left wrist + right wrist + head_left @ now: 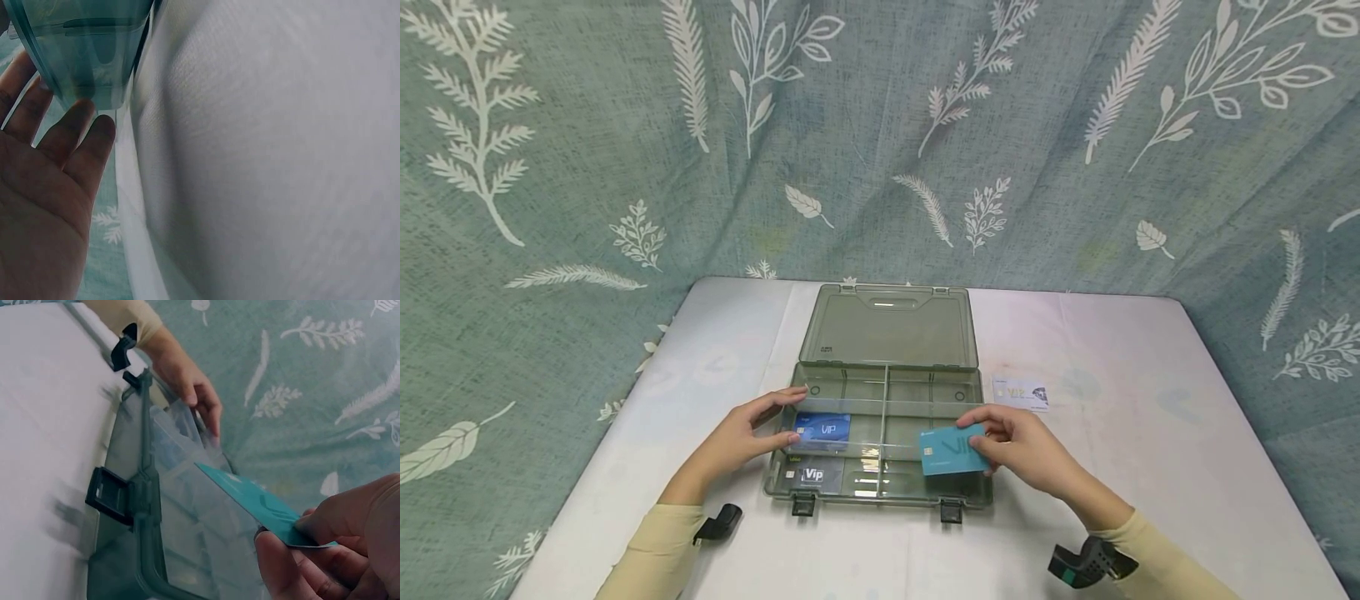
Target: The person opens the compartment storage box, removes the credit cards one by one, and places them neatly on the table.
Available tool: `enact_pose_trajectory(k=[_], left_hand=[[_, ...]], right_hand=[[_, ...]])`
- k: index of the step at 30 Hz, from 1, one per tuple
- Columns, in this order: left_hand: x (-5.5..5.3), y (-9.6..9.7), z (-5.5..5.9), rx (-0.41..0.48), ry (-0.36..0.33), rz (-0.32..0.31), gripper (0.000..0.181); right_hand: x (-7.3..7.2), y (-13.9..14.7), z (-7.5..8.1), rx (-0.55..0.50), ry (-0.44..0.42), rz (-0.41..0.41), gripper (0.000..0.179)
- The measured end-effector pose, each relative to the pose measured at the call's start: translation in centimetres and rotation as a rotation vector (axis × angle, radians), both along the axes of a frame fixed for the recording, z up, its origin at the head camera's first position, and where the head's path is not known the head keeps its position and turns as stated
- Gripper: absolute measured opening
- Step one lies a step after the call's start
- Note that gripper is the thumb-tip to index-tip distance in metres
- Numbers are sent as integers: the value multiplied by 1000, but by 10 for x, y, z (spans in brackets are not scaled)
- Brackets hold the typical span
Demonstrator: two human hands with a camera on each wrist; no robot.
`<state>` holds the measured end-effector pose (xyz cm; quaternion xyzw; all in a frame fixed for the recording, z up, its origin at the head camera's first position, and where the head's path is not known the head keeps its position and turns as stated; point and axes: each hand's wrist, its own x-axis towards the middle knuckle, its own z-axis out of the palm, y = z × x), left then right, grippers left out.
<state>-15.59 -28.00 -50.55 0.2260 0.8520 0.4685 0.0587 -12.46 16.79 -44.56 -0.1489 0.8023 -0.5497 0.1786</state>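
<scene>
My right hand (1022,446) pinches a teal VIP card (951,454) by its right end, thumb on top, over the front right part of a clear grey-green divided box (883,500). The right wrist view shows the same teal card (262,509) tilted above the box. My left hand (741,437) rests at the box's left rim, thumb and index finger over the edge; in the left wrist view its fingers (69,131) lie fairly straight along the outer wall. Inside the left compartments lie a blue VIP card (823,429) and, in front of it, a dark grey Vip card (812,475).
The box's lid (891,325) lies folded back behind it. Two black latches (802,505) stick out at the front. A white VIP card (1021,393) lies on the white table (1120,400) right of the box. A leaf-patterned green cloth (850,167) hangs around the table.
</scene>
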Motion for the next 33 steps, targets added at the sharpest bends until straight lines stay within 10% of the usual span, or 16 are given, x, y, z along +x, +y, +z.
enact_pose_trajectory(k=[33], left_hand=[[2, 1, 2, 0, -5, 7, 57]], right_hand=[[-18, 61, -7, 66, 45, -162, 22]])
